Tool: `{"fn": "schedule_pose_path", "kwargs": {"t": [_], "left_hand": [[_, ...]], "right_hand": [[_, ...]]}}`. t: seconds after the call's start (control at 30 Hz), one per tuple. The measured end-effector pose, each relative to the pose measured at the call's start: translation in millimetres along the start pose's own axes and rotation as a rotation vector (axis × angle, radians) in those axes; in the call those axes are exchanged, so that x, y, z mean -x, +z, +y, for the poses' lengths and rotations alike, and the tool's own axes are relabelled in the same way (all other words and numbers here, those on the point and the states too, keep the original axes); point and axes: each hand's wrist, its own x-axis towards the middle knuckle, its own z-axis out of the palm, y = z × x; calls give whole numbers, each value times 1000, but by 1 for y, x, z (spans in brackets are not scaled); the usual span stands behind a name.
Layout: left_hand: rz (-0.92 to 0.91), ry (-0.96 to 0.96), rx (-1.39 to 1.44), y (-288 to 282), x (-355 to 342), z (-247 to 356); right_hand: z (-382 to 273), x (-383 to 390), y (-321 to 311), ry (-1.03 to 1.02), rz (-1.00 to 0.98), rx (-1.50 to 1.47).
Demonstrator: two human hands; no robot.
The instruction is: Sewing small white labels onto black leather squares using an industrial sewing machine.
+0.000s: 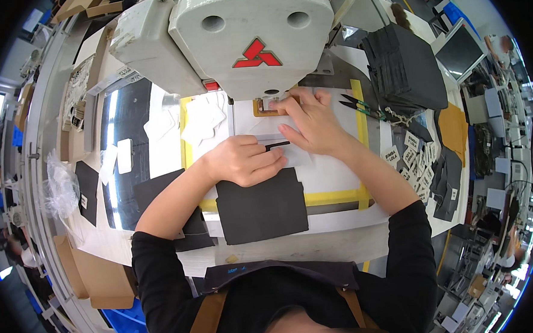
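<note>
My left hand (246, 161) is closed around a slim black tool (277, 145), its tip pointing right over the white work surface. Under the machine head, my right hand (313, 123) has its thumb and index finger apart. That index fingertip rests at a small brass-coloured frame (256, 109), where a small pale piece shows; its kind cannot be made out. A large white sewing machine head (250, 34) with a red emblem hangs over the frame. Just below my left hand lies a dark grey fabric panel (261, 208), flat and partly across the yellow tape border (334, 197).
Green-handled thread snips (360, 108) lie right of my right hand. Behind them rises a stack of dark panels (403, 69). Small white printed labels (420, 164) spread at the right. White cut pieces (204, 118) lie left, near a cardboard tray (85, 103).
</note>
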Motion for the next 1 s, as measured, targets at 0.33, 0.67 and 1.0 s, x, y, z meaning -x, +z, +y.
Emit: {"fn": "schedule_pose_path", "kwargs": {"t": [0.33,0.67,1.0], "left_hand": [[-33,-68,-1,-2,7,-6],[-34,-131,33,-2,12,-6],[-66,-219,-33,0,14,-11]], "right_hand": [[-1,1,0,49,-23,-10],[5,3,2,38,130,-84],[2,18,0,-444,385,112]]}}
